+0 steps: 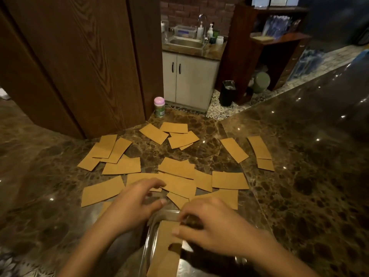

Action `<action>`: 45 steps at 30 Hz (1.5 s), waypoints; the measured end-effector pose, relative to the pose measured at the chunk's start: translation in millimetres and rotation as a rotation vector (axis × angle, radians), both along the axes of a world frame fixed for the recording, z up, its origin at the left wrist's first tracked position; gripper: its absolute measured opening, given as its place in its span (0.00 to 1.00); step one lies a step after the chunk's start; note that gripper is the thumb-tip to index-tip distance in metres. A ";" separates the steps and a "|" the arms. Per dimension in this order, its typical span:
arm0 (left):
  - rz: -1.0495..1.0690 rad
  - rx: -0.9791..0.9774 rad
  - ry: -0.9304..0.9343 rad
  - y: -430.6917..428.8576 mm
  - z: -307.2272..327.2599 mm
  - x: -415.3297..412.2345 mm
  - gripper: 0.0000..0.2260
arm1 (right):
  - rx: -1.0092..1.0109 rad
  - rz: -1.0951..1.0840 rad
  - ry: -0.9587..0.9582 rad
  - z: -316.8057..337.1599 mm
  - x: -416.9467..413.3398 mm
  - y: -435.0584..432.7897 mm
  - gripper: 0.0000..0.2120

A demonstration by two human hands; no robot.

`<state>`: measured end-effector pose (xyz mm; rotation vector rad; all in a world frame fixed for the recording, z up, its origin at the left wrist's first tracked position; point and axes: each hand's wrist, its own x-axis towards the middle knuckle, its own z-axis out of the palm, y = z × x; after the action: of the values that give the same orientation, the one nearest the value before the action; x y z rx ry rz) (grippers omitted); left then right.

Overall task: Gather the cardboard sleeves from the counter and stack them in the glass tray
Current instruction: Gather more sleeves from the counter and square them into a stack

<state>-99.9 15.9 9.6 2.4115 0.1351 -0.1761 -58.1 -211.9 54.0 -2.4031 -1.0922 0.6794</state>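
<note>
Several flat brown cardboard sleeves (177, 166) lie scattered and overlapping across the dark marble counter (299, 186). A clear glass tray (148, 242) sits at the near edge, with a small stack of sleeves (165, 250) lying inside it. My right hand (215, 226) is over the tray, thumb and fingertips pinching the top edge of the stacked sleeves. My left hand (133, 202) hovers just beyond the tray's left corner, fingers spread and curled above the nearest loose sleeves, holding nothing.
A small jar with a pink lid (159, 106) stands at the counter's far edge beside a wooden cabinet (79, 66). Beyond are a sink unit (187, 43), white cupboard doors and a black bin (227, 92) on the floor.
</note>
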 end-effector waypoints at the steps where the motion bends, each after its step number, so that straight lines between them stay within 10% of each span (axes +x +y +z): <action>1: -0.048 0.046 -0.011 -3.0 0.9 17.9 0.24 | 0.046 -0.060 -0.005 2.1 13.8 -4.5 0.19; 8: -0.427 0.581 0.304 -21.9 -18.8 133.8 0.65 | -0.173 -0.217 -0.063 -43.4 118.1 -17.4 0.53; 16: -0.392 0.506 0.340 -31.3 -33.6 175.5 0.60 | -0.251 -0.311 0.001 -86.0 154.7 21.1 0.64; 32: -0.024 -0.004 0.010 -12.3 -27.0 171.9 0.30 | 0.348 -0.589 0.279 -92.1 169.1 18.2 0.09; 42: 0.511 -0.904 -0.103 -27.9 15.0 157.4 0.22 | 0.670 -0.540 0.363 -31.1 150.6 14.3 0.11; 45: 0.497 -1.009 -0.016 -43.1 18.1 150.4 0.41 | 0.711 -0.627 0.289 -31.5 145.8 20.1 0.05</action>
<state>50.5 -27.2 27.7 1.3237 0.4973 0.0164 87.7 -191.8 22.5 -1.7880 -0.3240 0.3200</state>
